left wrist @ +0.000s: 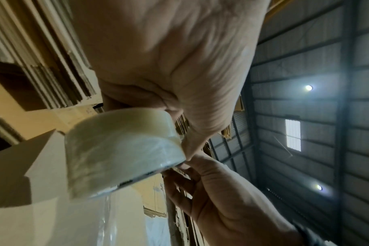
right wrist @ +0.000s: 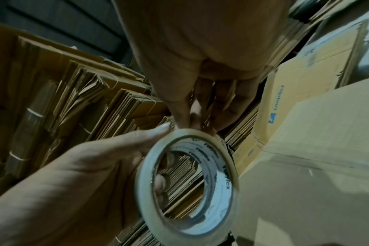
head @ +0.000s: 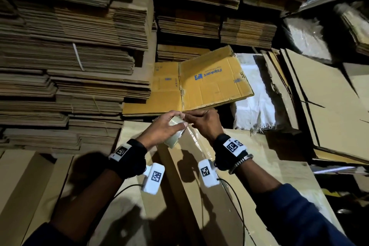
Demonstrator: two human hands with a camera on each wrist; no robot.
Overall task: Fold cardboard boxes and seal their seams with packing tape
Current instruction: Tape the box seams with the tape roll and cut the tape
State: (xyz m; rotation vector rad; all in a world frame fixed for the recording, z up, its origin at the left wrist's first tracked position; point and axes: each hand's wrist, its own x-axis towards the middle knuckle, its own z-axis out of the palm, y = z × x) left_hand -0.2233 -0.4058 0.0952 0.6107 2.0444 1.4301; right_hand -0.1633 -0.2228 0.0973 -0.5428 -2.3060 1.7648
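Tape roll: one roll (head: pixel 175 133) of clear packing tape, pale and glossy, with a white inner core printed in dark letters; it is held in the air just above the long carton.
Left hand: one (head: pixel 162 129), fingers and thumb curled round the tape roll's outer face, with fingertips showing through the core in the right wrist view.
Right hand: one (head: pixel 201 121), thumb and fingers pressed together in a pinch at the tape roll's rim; whether a loose tape end lies between them cannot be told.
Long carton: one pale brown carton (head: pixel 179 185) directly below the tape roll, with a shiny strip of clear tape running along its top seam.
Printed carton: one flattened yellow-brown carton (head: pixel 209 82) with blue printing, lying open just beyond the tape roll.
Stacks: many bundles of flattened cardboard (head: pixel 69 56), too many to count, piled beyond and to the left of the tape roll, some tied with white straps.
White cloth: one crumpled piece (head: pixel 253 106) to the right of the tape roll.
Wrist bands: two, one black band with a white marker tag on each wrist, below the tape roll.
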